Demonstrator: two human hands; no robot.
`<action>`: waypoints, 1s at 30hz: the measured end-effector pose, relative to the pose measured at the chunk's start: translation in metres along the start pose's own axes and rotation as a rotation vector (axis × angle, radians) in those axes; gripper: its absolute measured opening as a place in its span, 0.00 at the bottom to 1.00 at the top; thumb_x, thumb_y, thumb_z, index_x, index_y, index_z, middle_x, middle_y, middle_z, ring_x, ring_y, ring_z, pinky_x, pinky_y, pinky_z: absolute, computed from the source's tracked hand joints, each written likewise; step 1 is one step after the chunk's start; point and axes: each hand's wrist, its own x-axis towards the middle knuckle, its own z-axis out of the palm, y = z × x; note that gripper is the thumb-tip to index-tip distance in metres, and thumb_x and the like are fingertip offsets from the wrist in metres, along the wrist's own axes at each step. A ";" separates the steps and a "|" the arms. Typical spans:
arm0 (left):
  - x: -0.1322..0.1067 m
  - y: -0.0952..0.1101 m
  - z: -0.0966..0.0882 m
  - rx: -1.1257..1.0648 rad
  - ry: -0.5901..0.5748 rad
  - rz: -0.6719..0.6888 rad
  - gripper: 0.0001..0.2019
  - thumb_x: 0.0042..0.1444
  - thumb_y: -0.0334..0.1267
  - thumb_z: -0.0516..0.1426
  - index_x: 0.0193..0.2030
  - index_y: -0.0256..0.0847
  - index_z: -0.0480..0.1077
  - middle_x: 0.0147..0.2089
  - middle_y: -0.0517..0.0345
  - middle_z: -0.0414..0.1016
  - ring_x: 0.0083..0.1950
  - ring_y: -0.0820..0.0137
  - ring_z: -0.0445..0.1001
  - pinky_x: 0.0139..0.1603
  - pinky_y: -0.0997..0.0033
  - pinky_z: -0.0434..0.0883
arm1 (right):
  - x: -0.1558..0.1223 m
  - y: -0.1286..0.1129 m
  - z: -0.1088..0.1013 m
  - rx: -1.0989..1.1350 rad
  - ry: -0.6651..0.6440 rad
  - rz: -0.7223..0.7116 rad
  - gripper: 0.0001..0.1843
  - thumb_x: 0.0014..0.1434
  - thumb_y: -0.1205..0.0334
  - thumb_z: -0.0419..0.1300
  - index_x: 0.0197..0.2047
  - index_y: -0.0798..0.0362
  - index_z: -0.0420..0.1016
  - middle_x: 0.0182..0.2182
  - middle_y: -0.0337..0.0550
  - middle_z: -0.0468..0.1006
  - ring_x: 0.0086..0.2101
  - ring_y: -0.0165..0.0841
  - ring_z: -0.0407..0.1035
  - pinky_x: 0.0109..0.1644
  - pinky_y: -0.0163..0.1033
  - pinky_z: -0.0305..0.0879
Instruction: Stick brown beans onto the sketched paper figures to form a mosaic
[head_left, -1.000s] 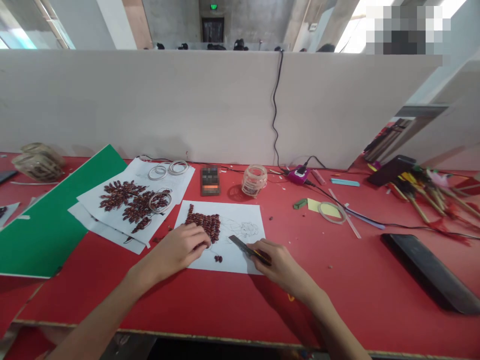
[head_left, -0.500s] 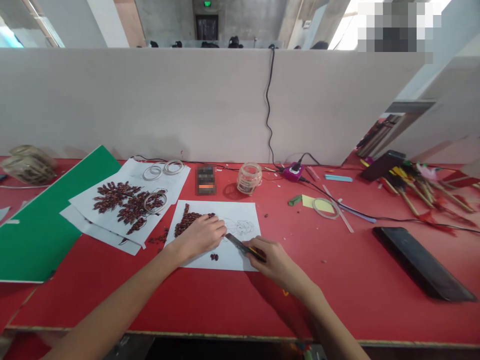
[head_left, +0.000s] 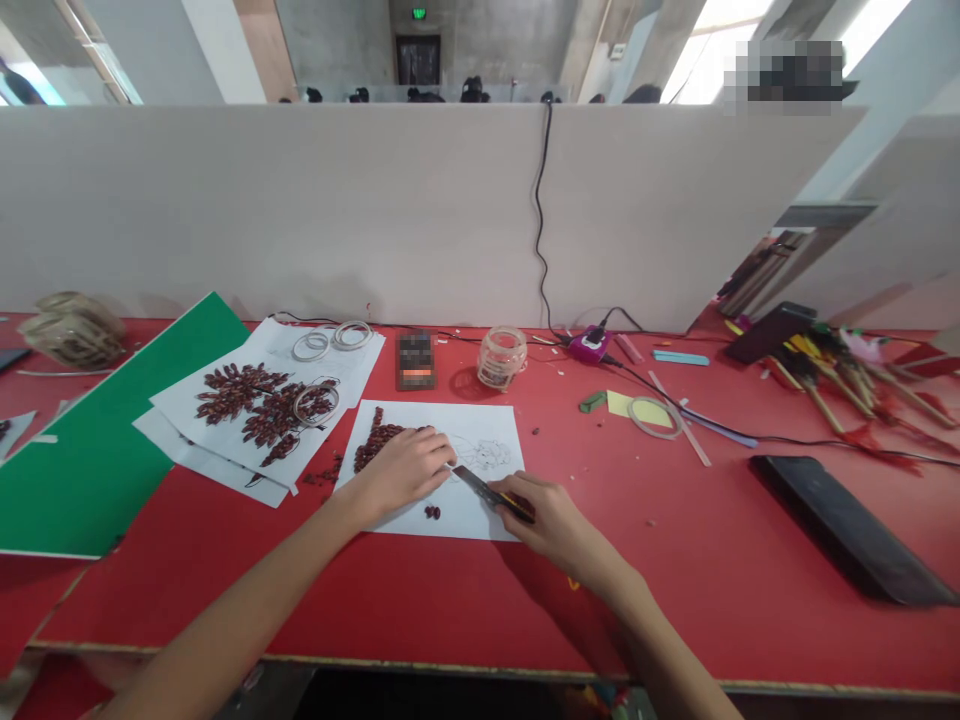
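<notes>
A white sheet [head_left: 491,420] with a line drawing lies on the red table [head_left: 675,540]. Dark red beans [head_left: 373,445] are stuck in rows on its left part. My left hand [head_left: 401,470] rests on the sheet over the beans, fingers curled down and pressing near the drawing. My right hand [head_left: 551,520] grips dark tweezers [head_left: 484,488] with a yellow band; their tip points up-left, close to my left fingertips. Two loose beans [head_left: 432,512] lie on the paper just below.
Left are bean-covered sheets [head_left: 255,405] with tape rings, a green board [head_left: 82,450] and plastic bags. Behind stand a small glass jar [head_left: 501,356], a dark box and a purple charger with cable. Right lie a tape ring [head_left: 654,415], sticks and a black case [head_left: 847,530].
My left hand slid right across the bean patch toward the drawing and the tweezer tip, then stayed. My right hand with the tweezers barely moved.
</notes>
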 end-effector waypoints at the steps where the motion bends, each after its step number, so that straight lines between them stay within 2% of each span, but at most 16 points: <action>1: 0.004 0.002 0.002 0.033 -0.017 0.009 0.03 0.71 0.34 0.57 0.45 0.40 0.71 0.47 0.56 0.77 0.51 0.62 0.73 0.50 0.63 0.66 | 0.000 0.000 0.000 0.001 0.000 0.001 0.12 0.66 0.67 0.55 0.47 0.51 0.79 0.34 0.41 0.76 0.32 0.31 0.68 0.35 0.36 0.61; 6: 0.013 0.003 0.005 0.093 -0.062 0.036 0.05 0.71 0.34 0.55 0.42 0.39 0.70 0.46 0.55 0.76 0.50 0.62 0.72 0.51 0.61 0.65 | 0.001 -0.002 0.000 0.003 0.004 -0.004 0.12 0.65 0.67 0.55 0.45 0.52 0.79 0.34 0.42 0.77 0.32 0.32 0.69 0.36 0.37 0.62; 10: -0.006 0.000 -0.009 -0.049 -0.037 -0.028 0.07 0.73 0.35 0.51 0.42 0.40 0.68 0.45 0.54 0.74 0.49 0.62 0.70 0.52 0.61 0.65 | 0.001 -0.001 0.000 -0.006 -0.003 -0.002 0.11 0.66 0.66 0.55 0.46 0.51 0.79 0.34 0.42 0.76 0.31 0.31 0.68 0.35 0.36 0.61; 12: -0.032 0.003 -0.025 -0.197 -0.008 -0.113 0.09 0.73 0.36 0.49 0.41 0.41 0.66 0.44 0.54 0.73 0.47 0.63 0.69 0.51 0.63 0.65 | 0.001 0.001 0.000 -0.014 -0.007 -0.006 0.11 0.67 0.65 0.55 0.46 0.51 0.78 0.35 0.42 0.77 0.32 0.31 0.68 0.35 0.36 0.61; 14: -0.074 0.010 -0.043 -0.353 -0.035 -0.252 0.10 0.74 0.38 0.46 0.43 0.42 0.66 0.44 0.56 0.73 0.46 0.65 0.70 0.51 0.65 0.66 | 0.001 0.002 0.000 -0.014 -0.008 -0.012 0.10 0.67 0.64 0.55 0.47 0.51 0.78 0.36 0.43 0.77 0.32 0.31 0.69 0.36 0.36 0.62; 15: -0.101 0.014 -0.052 -0.432 -0.098 -0.330 0.10 0.74 0.39 0.47 0.42 0.43 0.67 0.44 0.57 0.74 0.46 0.66 0.71 0.51 0.67 0.67 | 0.001 0.002 0.000 -0.012 -0.010 -0.013 0.11 0.68 0.64 0.55 0.47 0.51 0.78 0.36 0.43 0.77 0.32 0.32 0.69 0.36 0.36 0.62; 17: -0.156 0.018 -0.069 -0.533 -0.354 -0.411 0.08 0.70 0.41 0.53 0.41 0.44 0.69 0.44 0.59 0.75 0.43 0.68 0.72 0.47 0.70 0.69 | 0.000 0.003 -0.001 -0.012 -0.015 -0.015 0.11 0.68 0.64 0.56 0.49 0.50 0.78 0.37 0.44 0.78 0.33 0.32 0.70 0.37 0.36 0.63; 19: -0.199 0.015 -0.083 -0.529 -0.542 -0.500 0.08 0.69 0.41 0.54 0.41 0.47 0.74 0.41 0.60 0.77 0.40 0.68 0.75 0.44 0.71 0.69 | 0.000 0.005 -0.002 -0.016 -0.030 -0.013 0.12 0.68 0.63 0.56 0.50 0.50 0.78 0.38 0.44 0.78 0.33 0.32 0.70 0.37 0.37 0.64; 20: -0.209 0.011 -0.088 -0.501 -0.562 -0.548 0.09 0.69 0.40 0.53 0.44 0.49 0.76 0.43 0.60 0.79 0.41 0.67 0.76 0.43 0.70 0.70 | 0.001 0.005 -0.003 -0.017 -0.039 -0.011 0.12 0.68 0.62 0.56 0.50 0.50 0.79 0.38 0.44 0.79 0.33 0.33 0.70 0.37 0.37 0.64; 21: -0.210 0.006 -0.091 -0.484 -0.518 -0.580 0.12 0.70 0.41 0.51 0.48 0.51 0.77 0.47 0.59 0.80 0.45 0.66 0.77 0.46 0.69 0.71 | 0.001 0.005 -0.005 -0.017 -0.048 -0.012 0.12 0.68 0.61 0.56 0.50 0.50 0.79 0.38 0.44 0.79 0.34 0.33 0.71 0.37 0.37 0.65; 23: -0.182 -0.008 -0.093 -0.426 -0.382 -0.549 0.15 0.72 0.44 0.49 0.52 0.52 0.77 0.54 0.58 0.80 0.53 0.63 0.77 0.54 0.66 0.71 | 0.003 0.005 -0.008 -0.019 -0.063 -0.020 0.12 0.69 0.60 0.56 0.50 0.49 0.79 0.38 0.44 0.80 0.34 0.33 0.72 0.38 0.37 0.66; 26: -0.088 -0.032 -0.082 -0.241 -0.217 -0.435 0.16 0.70 0.41 0.49 0.56 0.47 0.76 0.57 0.53 0.79 0.58 0.60 0.77 0.59 0.64 0.70 | 0.006 0.004 -0.014 -0.024 -0.070 -0.042 0.14 0.69 0.59 0.56 0.52 0.48 0.80 0.39 0.44 0.82 0.36 0.34 0.73 0.39 0.37 0.68; 28: -0.022 -0.046 -0.069 -0.114 -0.188 -0.436 0.15 0.67 0.38 0.53 0.55 0.41 0.75 0.59 0.48 0.79 0.60 0.59 0.76 0.59 0.64 0.71 | 0.006 0.004 -0.017 -0.021 -0.060 -0.037 0.15 0.68 0.58 0.56 0.52 0.49 0.81 0.41 0.45 0.82 0.36 0.34 0.74 0.40 0.37 0.69; 30: 0.024 -0.057 -0.059 -0.082 -0.171 -0.457 0.13 0.63 0.34 0.55 0.51 0.38 0.75 0.57 0.44 0.79 0.59 0.57 0.77 0.57 0.64 0.72 | 0.004 0.007 -0.020 -0.013 -0.034 -0.008 0.16 0.68 0.56 0.57 0.53 0.49 0.80 0.40 0.45 0.82 0.35 0.34 0.74 0.39 0.38 0.70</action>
